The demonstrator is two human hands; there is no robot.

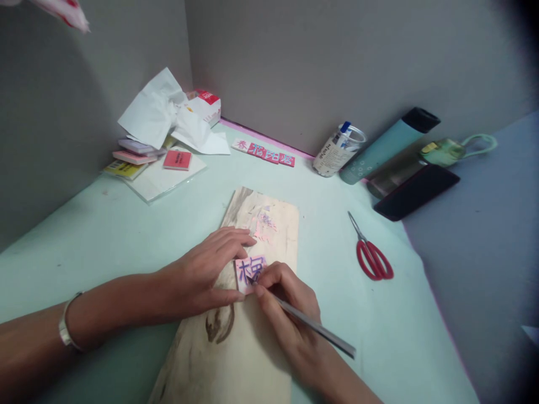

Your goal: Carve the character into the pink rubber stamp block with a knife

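A small pink square (243,285) with a dark purple Chinese character lies on a long wooden board (265,336). My left hand (217,264) is spread flat at its left side, the thumb by the lower edge and the index finger near the upper left corner. Closed around a slim silver craft knife (322,331), my right hand (290,303) rests at the square's right side and covers part of it. The knife's dark tip meets the character near the middle of the square. Pink and purple scraps (264,221) lie higher on the board.
Red-handled scissors (373,258) lie to the right. Behind them are a phone (416,192), two bottles, one of them teal (379,151), and a clear cup (337,151) with pens. Character squares (267,153) line the back. Papers (154,109) and small pads (132,156) pile up at left.
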